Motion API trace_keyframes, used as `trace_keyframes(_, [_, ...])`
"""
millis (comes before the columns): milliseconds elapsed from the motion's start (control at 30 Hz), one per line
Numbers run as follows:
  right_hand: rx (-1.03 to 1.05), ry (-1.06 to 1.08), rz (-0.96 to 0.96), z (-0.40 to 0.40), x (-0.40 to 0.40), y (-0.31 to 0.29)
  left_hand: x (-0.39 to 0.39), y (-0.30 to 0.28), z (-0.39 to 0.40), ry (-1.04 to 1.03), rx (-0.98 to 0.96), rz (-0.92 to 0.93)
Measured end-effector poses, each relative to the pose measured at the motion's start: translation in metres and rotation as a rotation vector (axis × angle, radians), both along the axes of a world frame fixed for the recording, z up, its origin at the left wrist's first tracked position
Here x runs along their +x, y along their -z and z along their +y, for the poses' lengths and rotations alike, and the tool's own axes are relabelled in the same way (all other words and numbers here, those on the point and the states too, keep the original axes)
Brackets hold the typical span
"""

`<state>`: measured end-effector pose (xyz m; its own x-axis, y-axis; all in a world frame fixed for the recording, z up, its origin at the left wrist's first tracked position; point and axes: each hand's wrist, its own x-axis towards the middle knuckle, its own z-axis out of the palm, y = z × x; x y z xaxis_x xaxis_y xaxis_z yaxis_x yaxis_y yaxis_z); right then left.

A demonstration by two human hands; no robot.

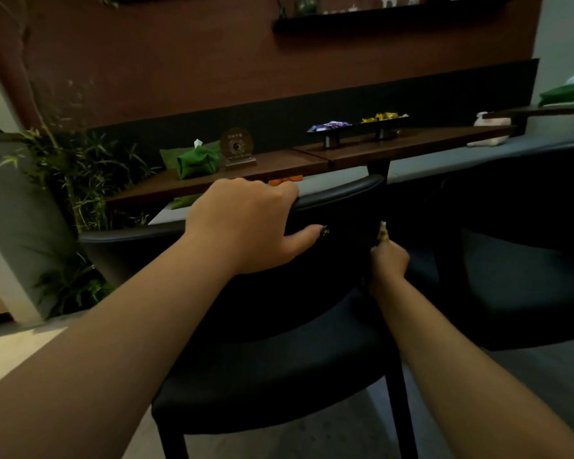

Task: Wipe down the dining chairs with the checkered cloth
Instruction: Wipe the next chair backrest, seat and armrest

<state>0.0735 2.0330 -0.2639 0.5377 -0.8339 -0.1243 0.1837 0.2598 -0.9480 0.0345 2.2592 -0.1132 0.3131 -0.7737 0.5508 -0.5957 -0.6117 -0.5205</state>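
Observation:
A black dining chair (272, 366) stands in front of me with its curved backrest toward the table. My left hand (246, 223) grips the top rail of that backrest, fingers curled over the far side and thumb on the near side. My right hand (389, 260) is lower, by the backrest's right upright, and holds the checkered cloth (382, 232) bunched in its fist. Only a small pale corner of the cloth shows above the fingers. A second black chair (524, 260) stands to the right.
The long wooden table (411, 145) behind the chairs carries a green tissue pouch (198, 162), a round sign on a stand (236, 148) and two small trays of sweets (358, 125). Bamboo plants (77, 180) grow at the left. Pale floor lies at lower left.

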Motion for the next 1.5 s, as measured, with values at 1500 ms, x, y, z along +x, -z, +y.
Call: trace_keyframes(1500, [-1.820, 0.234, -0.689, 0.136, -0.051, -0.006, 0.035, 0.014, 0.095, 0.069, -0.541, 0.423])
